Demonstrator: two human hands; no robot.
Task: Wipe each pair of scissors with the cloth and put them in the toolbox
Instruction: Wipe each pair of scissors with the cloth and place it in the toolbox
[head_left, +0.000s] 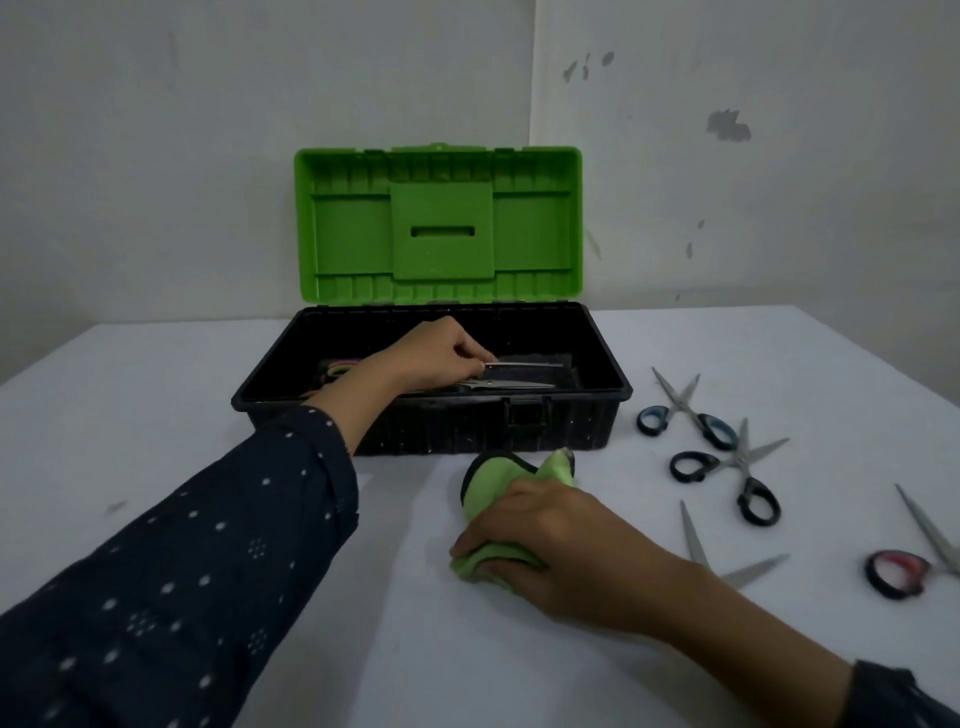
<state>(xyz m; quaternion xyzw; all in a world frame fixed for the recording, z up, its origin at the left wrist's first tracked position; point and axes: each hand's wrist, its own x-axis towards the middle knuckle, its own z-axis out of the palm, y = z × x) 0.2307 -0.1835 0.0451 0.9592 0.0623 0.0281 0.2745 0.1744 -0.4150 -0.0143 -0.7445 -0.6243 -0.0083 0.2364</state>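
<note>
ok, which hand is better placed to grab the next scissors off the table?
Right, probably. The right hand sits beside the loose scissors, though it grips the cloth. The left hand is inside the toolbox, pinching a pair of scissors there.

A long dark navy sleeve (197, 561) is worn on the left arm; it is printed with small white dots and dotted clusters. Only a dark cuff (904, 696) is seen on the right forearm. The left hand (441, 353) and right hand (545, 540) are left bare.
</note>
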